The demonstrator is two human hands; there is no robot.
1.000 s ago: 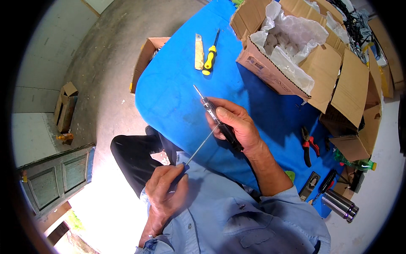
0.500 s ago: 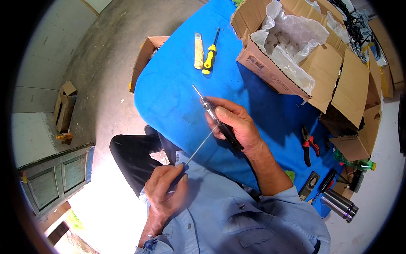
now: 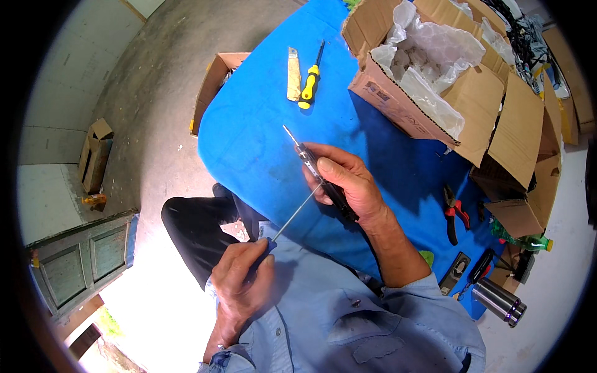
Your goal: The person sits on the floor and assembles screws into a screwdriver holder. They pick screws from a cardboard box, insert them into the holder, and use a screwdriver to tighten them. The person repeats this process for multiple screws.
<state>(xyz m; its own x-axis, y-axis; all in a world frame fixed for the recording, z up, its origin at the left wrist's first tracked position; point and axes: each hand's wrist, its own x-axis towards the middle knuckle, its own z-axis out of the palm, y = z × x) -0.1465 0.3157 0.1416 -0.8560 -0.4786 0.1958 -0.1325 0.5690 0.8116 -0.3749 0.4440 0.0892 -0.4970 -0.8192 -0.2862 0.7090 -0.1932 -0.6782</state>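
Observation:
My right hand [image 3: 346, 181] grips a long dark tool [image 3: 306, 157] with a thin metal tip that points up and left over the blue table [image 3: 249, 143]. My left hand [image 3: 244, 280], close to my chest, holds a blue-handled screwdriver [image 3: 292, 216]. Its thin shaft runs up and right and meets the dark tool at my right fingers.
A yellow-and-black screwdriver [image 3: 310, 78] and a utility knife [image 3: 293, 74] lie at the table's far side. An open cardboard box [image 3: 410, 105] with white wrap stands at upper right. Red pliers [image 3: 454, 214], small gadgets and a steel flask [image 3: 499, 301] lie right. Another box [image 3: 214, 81] sits on the floor.

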